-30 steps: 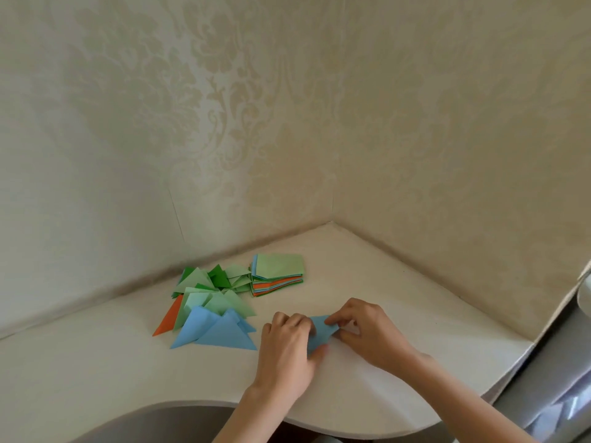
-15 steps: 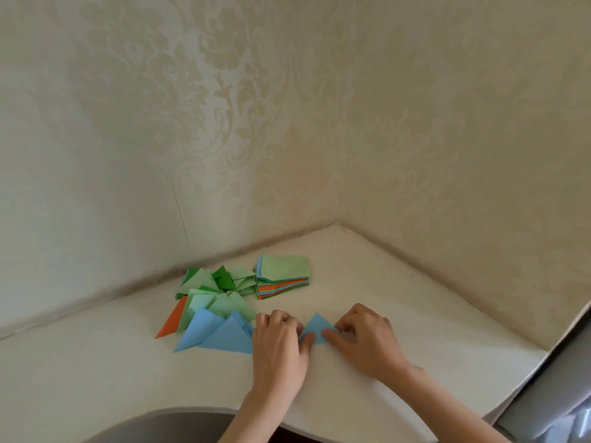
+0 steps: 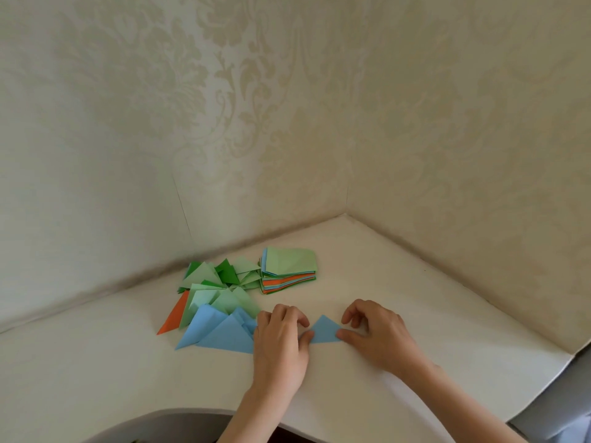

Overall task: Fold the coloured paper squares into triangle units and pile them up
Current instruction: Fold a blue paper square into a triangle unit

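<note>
A small blue paper triangle point(image 3: 323, 330) lies flat on the white table point(image 3: 96, 366), point away from me. My left hand point(image 3: 279, 343) holds its left corner with the thumb, fingers curled above the table. My right hand point(image 3: 377, 334) holds the right corner with its thumb, fingers arched over it. Left of my hands spreads a loose pile of folded triangles point(image 3: 217, 292), mostly light green, with larger blue ones point(image 3: 220, 335) in front and an orange one point(image 3: 174, 316). A stack of unfolded coloured squares point(image 3: 289, 265), light green on top, sits behind.
The table fits into a wallpapered corner point(image 3: 347, 206), with walls close behind and to the right. Its front edge point(image 3: 179, 410) curves inward toward me. Bare tabletop lies right of my right hand and at the far left.
The blue paper, pinched and raised between both hands before, now lies flat as a triangle. My hands have spread apart to its two lower corners.
</note>
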Available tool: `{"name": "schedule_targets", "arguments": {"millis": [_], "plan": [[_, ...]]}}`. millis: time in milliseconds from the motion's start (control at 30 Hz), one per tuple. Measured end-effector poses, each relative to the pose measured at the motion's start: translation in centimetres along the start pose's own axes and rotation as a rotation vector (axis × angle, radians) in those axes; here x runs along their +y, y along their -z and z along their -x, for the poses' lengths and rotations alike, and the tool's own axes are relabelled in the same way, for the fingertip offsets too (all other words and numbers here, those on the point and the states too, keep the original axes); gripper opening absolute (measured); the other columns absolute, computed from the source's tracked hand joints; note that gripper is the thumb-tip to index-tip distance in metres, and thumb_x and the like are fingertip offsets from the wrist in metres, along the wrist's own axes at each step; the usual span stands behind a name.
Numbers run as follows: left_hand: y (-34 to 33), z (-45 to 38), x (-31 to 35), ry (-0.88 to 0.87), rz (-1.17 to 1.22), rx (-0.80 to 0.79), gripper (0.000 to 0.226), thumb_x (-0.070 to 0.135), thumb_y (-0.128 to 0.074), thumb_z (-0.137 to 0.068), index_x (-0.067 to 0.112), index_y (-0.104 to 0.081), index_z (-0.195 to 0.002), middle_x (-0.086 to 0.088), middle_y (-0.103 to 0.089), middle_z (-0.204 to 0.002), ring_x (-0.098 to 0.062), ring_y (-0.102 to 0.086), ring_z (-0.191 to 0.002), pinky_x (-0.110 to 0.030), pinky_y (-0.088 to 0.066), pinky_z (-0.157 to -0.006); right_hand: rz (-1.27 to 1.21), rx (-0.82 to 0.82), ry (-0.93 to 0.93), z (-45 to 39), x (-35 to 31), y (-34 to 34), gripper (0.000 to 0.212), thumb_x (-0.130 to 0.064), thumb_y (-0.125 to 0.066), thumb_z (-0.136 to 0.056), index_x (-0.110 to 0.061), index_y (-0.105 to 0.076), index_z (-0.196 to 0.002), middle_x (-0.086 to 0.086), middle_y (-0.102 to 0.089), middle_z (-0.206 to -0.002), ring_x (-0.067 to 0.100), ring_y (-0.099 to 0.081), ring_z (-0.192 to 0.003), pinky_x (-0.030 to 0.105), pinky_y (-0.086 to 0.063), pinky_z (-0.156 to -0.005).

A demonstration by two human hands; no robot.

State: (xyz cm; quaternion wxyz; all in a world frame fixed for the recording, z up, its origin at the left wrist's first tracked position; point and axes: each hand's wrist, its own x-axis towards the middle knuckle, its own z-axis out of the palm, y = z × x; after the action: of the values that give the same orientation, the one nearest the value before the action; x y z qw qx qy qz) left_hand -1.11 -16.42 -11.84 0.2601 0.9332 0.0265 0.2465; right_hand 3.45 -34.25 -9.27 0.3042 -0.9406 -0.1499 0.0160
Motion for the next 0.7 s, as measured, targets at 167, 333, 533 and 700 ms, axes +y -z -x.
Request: {"name": "schedule_targets", "arguments": {"millis": [167, 333, 533, 700], "plan": [[0.6, 0.1, -0.1, -0.021, 0.031, -0.035, 0.015, 0.007, -0.069, -0.080, 0.020, -0.065, -0.087, 0.010, -0.058, -0.092, -0.018, -0.046, -0.082, -0.034, -0.044, -0.073, -0.065, -0.024, 0.023, 0.2, 0.4, 0.5, 0.025, -0.027, -0.071, -0.079, -0.041, -0.050, -0.074, -0.015, -0.054, -0.076, 0.003, -0.046, -0.065, 0.022, -0.038, -0.070], [1.1, 0.3, 0.1, -0.090, 0.000, -0.135, 0.025, -0.002, -0.053, -0.088, 0.019, -0.063, -0.099, 0.009, -0.054, -0.103, -0.011, -0.043, -0.092, -0.021, -0.039, -0.076, -0.059, 0.015, 0.024, 0.5, 0.4, -0.1, 0.026, -0.027, -0.068, -0.081, -0.042, -0.050, -0.070, -0.014, -0.054, -0.081, 0.001, -0.047, -0.071, 0.031, -0.043, -0.084], [1.1, 0.5, 3.3, -0.027, -0.093, -0.133, 0.018, 0.025, -0.053, -0.095, 0.012, -0.057, -0.107, -0.005, -0.052, -0.104, -0.022, -0.047, -0.092, -0.030, -0.042, -0.076, 0.003, 0.026, 0.023, 0.7, -0.1, -0.2, 0.027, -0.030, -0.064, -0.084, -0.043, -0.045, -0.069, -0.014, -0.053, -0.085, -0.002, -0.045, -0.074, 0.030, -0.040, -0.086], [1.0, -0.6, 4.6, 0.135, -0.077, -0.245, 0.030, 0.024, -0.058, -0.092, 0.015, -0.046, -0.118, -0.005, -0.046, -0.114, -0.023, -0.051, -0.100, -0.026, -0.038, -0.078, 0.045, 0.032, 0.022, 0.9, -0.3, -0.3, 0.019, -0.029, -0.059, -0.086, -0.040, -0.048, -0.076, -0.013, -0.053, -0.089, 0.003, -0.045, -0.082, 0.026, -0.031, -0.080]]}}
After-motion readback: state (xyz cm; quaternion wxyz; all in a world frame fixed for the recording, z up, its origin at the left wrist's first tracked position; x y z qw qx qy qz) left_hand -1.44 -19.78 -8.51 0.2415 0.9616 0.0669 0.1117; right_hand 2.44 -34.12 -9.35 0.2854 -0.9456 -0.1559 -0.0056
